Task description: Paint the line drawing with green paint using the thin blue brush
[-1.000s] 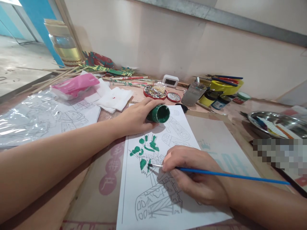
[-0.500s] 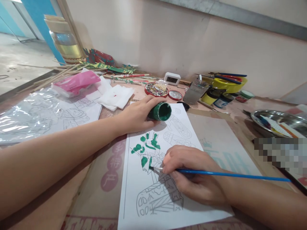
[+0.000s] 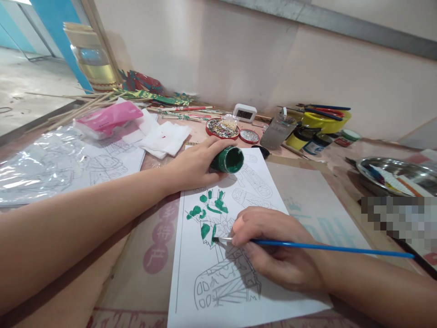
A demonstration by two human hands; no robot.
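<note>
My left hand (image 3: pixel 200 164) is wrapped round a jar of green paint (image 3: pixel 234 160), tilted so its open mouth faces me, over the top of the drawing sheet (image 3: pixel 191 291). Between the fingers of my right hand (image 3: pixel 269 246) is a paintbrush (image 3: pixel 324 247) with a blue handle. Its dark bristles touch the paper at a narrow green stroke. Several green patches (image 3: pixel 205 231) fill parts of the pencil line drawing (image 3: pixel 235 282). My right hand rests on the sheet and covers some of the drawing.
A pink tissue pack (image 3: pixel 107 119) and white tissues (image 3: pixel 165 139) lie at the left. Behind the jar are a red tin of beads (image 3: pixel 222 129), a small clock (image 3: pixel 245 113) and a cup of cloudy water (image 3: pixel 278 130). At right are paint jars (image 3: pixel 316 144) and a metal bowl (image 3: pixel 368 182).
The brush tip has moved very slightly, and the green stroke under it reaches a little lower. My left hand and the jar are as before.
</note>
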